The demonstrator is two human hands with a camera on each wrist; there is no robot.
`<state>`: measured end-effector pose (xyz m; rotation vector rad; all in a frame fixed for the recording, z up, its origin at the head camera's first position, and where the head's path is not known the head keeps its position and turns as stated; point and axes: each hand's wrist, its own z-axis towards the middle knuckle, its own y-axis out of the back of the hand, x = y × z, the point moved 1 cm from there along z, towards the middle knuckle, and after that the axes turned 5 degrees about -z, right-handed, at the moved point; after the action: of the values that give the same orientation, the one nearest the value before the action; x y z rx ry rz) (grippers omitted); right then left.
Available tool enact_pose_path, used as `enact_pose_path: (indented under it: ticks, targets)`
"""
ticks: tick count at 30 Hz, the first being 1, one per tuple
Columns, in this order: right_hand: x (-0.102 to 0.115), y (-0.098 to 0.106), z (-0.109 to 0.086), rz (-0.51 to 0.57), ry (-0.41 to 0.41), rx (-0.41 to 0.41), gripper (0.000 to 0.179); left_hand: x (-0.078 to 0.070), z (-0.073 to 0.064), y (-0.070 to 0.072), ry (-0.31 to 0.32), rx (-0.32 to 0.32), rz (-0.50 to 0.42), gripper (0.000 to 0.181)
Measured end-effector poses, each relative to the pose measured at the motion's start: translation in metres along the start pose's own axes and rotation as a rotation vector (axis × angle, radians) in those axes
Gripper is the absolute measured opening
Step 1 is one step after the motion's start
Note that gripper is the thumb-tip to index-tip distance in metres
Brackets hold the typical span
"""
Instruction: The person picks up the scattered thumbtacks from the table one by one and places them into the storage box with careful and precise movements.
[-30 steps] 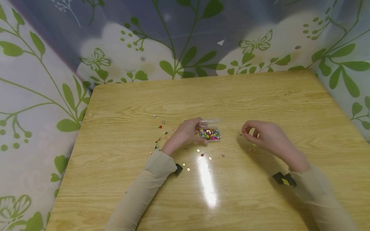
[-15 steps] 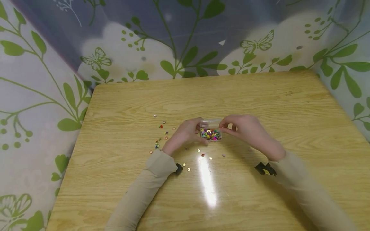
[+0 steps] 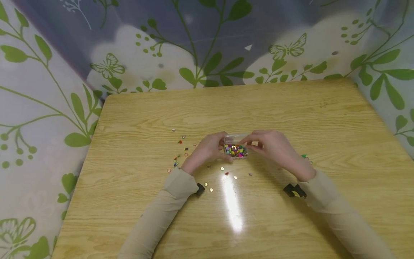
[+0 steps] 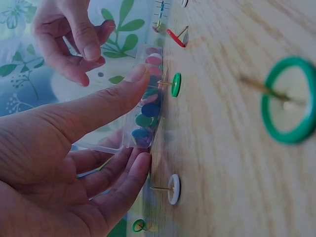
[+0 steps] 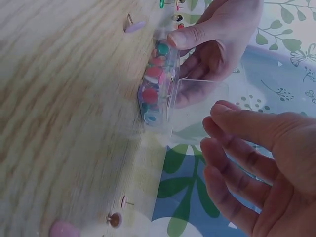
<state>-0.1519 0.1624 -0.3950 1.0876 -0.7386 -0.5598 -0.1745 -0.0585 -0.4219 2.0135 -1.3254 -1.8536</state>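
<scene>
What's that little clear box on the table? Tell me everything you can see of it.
The box is small, rectangular and see-through, apparently plastic. It sits upright on the wooden table, its clear lid open on the far side and many colourful thumbtacks inside. The left hand grips one end; the right hand is by the lid, contact unclear.

Thumbtacks [image 3: 235, 151] are multicoloured, sleeves [image 3: 158, 212] plain beige, the wallpaper [image 3: 211, 63] green-leafed

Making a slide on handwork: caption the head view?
Left hand holds an open box of thumbtacks, right hand at its edge, more scattered on the table.
</scene>
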Motion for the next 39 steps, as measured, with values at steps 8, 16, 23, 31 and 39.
enact_pose_path:
  ticks: [8, 16, 23, 31, 39]
  targets:
    - [-0.012, 0.021, -0.013, -0.048, -0.029, -0.082, 0.01, 0.0, 0.001, 0.0, 0.016, -0.003, 0.011, 0.071]
    - [-0.035, 0.053, -0.042, -0.098, -0.13, -0.17, 0.015, 0.002, 0.002, 0.0, 0.033, 0.002, 0.016, 0.076]
    - [-0.059, 0.065, -0.073, -0.159, -0.272, -0.053, 0.015, 0.002, 0.002, 0.0, 0.033, 0.003, 0.015, 0.074]
    - [-0.079, 0.059, -0.106, -0.12, -0.4, 0.196, 0.02, 0.001, 0.001, 0.0, 0.018, 0.002, 0.005, 0.07]
    - [-0.092, 0.049, -0.121, -0.028, -0.494, 0.357, 0.016, 0.0, 0.001, 0.0, 0.018, 0.004, 0.018, 0.072]
